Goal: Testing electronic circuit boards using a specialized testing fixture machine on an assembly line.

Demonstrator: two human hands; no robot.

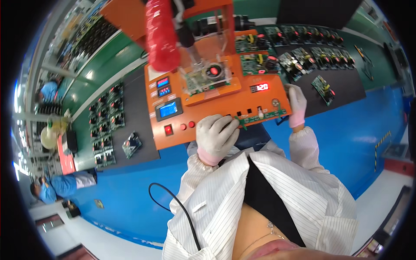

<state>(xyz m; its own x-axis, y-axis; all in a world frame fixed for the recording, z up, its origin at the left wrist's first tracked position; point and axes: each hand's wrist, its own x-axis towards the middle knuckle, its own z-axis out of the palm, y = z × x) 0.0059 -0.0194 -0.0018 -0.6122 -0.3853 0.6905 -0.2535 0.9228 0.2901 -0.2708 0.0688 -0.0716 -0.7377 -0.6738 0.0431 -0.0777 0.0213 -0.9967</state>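
Console [212,108] in orange, one only, stands before the person, with two gloved hands at its border. The left hand [216,135] is at the console's near edge, its fingers curved and close together, tips beside the left end of one narrow green strip [271,115]; whether they grip it cannot be told. The strip lies along the console's near edge, between both hands. The right hand [297,104] is at the console's right edge, fingers bent; whether it is clamped on anything cannot be told.

One circuit board [203,84] sits in a fixture [232,89] on the console's far half, and two further boards [255,65] lie at its far right. The console's left side carries two round red buttons [183,126], one lit red switch [168,129], one blue screen [168,110] and two small displays [164,91]; its right side has one red readout [261,87]. Left of the console, one loose board [131,144] lies apart from crowded rows; right of it, another single board [323,90] lies near more rows.
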